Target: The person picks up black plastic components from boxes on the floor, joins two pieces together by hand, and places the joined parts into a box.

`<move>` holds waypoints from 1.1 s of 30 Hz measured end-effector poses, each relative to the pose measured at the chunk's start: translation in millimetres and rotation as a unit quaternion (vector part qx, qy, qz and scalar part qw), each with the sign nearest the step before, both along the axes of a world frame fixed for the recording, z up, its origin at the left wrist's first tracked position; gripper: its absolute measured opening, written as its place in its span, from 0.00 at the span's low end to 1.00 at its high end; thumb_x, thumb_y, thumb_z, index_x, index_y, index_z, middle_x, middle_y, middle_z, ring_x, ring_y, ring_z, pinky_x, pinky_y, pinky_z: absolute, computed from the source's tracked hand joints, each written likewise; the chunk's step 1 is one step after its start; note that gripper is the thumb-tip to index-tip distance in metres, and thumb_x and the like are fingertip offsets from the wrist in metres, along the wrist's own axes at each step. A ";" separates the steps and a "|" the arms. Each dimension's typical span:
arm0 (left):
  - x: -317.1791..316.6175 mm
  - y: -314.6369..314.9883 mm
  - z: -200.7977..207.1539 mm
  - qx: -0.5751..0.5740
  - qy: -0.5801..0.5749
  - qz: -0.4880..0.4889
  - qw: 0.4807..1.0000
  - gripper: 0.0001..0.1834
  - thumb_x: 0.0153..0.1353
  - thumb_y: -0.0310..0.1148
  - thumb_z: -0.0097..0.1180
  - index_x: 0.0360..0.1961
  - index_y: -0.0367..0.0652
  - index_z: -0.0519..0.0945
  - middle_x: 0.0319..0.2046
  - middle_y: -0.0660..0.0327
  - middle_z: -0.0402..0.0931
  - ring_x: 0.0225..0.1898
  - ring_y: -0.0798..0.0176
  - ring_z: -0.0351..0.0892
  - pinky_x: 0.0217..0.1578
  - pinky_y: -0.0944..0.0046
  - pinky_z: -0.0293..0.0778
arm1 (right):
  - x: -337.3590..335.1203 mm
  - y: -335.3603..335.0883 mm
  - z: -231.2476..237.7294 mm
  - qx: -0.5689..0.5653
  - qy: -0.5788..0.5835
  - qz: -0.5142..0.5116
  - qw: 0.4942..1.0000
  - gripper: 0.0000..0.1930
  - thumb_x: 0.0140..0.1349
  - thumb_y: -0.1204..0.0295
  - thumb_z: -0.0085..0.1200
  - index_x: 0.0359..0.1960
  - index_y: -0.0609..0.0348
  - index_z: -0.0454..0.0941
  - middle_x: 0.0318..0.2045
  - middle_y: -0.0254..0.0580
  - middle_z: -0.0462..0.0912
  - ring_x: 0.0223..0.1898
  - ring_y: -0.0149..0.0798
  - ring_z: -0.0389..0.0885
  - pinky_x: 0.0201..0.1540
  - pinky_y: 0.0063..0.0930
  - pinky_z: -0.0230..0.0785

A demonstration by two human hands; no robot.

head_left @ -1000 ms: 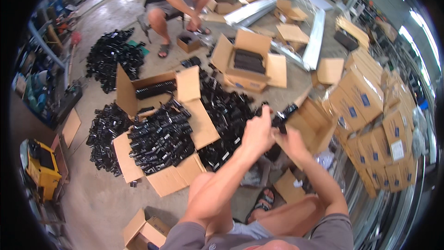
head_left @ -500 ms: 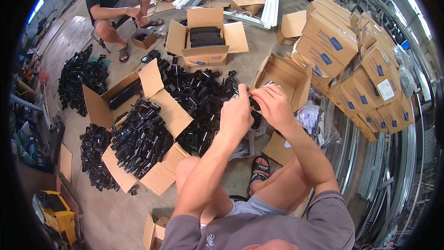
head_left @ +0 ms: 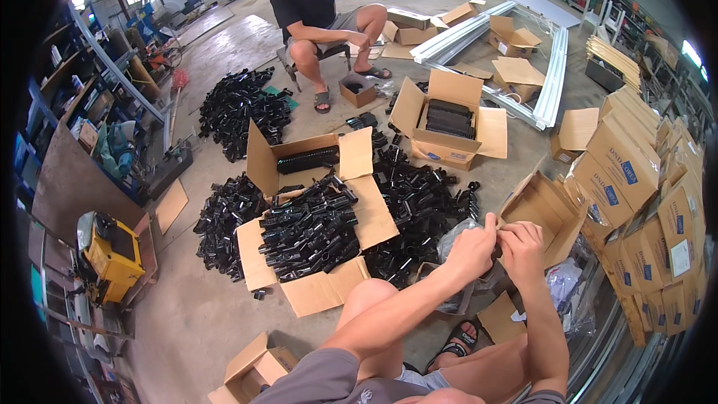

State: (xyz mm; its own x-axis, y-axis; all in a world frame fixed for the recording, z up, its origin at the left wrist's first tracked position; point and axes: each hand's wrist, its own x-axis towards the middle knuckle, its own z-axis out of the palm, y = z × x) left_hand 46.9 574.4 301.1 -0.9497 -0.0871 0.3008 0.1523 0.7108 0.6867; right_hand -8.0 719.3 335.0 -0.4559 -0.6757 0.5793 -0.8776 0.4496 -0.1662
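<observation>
My left hand (head_left: 473, 252) and my right hand (head_left: 521, 252) meet in front of me, fingers closed in a pinch. A small black part (head_left: 496, 251) shows between them, mostly hidden by my fingers. Just beyond my hands stands an open, tilted cardboard box (head_left: 552, 213). To their left spreads a heap of black parts (head_left: 415, 202). Closer to my knee, another heap of glossy black parts (head_left: 310, 228) spills over the flaps of a cardboard box (head_left: 261, 161); a neat row of black parts (head_left: 308, 159) lies inside it.
A co-worker (head_left: 318, 19) sits on a low chair at the back, near a small box (head_left: 357, 93). Stacked cartons (head_left: 624, 172) line the right side, and a box of stacked parts (head_left: 449, 151) stands ahead. White metal profiles (head_left: 550, 90) lie behind it. A yellow machine (head_left: 112, 258) stands left.
The view has swung left and up, so the scene sits farther right and lower. My hands stay together, still pinching at the same place near the tilted box.
</observation>
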 end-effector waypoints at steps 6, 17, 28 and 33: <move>-2.6 3.8 2.3 0.016 -0.011 -0.002 1.000 0.25 0.53 0.22 0.63 0.48 0.36 0.64 0.23 0.43 0.78 0.28 0.35 0.80 0.29 0.42 0.75 | 1.1 6.6 0.4 -0.032 -0.050 -0.017 0.998 0.06 0.56 0.76 0.60 0.35 0.59 0.84 0.37 0.38 0.83 0.44 0.46 0.79 0.52 0.41 0.66; -0.8 -4.1 10.1 0.057 -0.034 0.007 0.998 0.22 0.55 0.25 0.63 0.47 0.36 0.67 0.28 0.42 0.80 0.35 0.35 0.81 0.36 0.42 0.76 | 10.6 6.8 11.7 -0.007 -0.038 -0.026 0.999 0.14 0.59 0.75 0.59 0.47 0.58 0.84 0.52 0.44 0.81 0.56 0.48 0.76 0.61 0.41 0.63; -11.9 -15.2 18.9 0.393 -0.108 -0.029 0.913 0.17 0.64 0.28 0.64 0.45 0.36 0.69 0.39 0.54 0.83 0.45 0.65 0.82 0.45 0.62 0.79 | -8.5 25.8 -17.4 -0.327 -0.635 -0.040 0.698 0.21 0.74 0.57 0.50 0.55 0.63 0.71 0.39 0.42 0.80 0.36 0.33 0.82 0.39 0.27 0.76; -12.4 1.8 14.0 0.475 -0.167 -0.056 0.862 0.13 0.69 0.30 0.59 0.42 0.39 0.66 0.38 0.55 0.81 0.41 0.67 0.81 0.42 0.65 0.82 | -10.7 24.6 -13.7 -0.347 -0.567 -0.116 0.738 0.16 0.74 0.58 0.51 0.43 0.61 0.77 0.22 0.29 0.74 0.22 0.22 0.71 0.24 0.17 0.62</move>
State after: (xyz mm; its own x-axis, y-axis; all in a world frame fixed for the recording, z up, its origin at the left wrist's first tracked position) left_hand 34.5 576.2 315.1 -0.9880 -0.0465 -0.1472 -0.1350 -0.2026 0.9699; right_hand -18.7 743.9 321.3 -0.9703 -0.2232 -0.0930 0.0891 0.0279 -0.9956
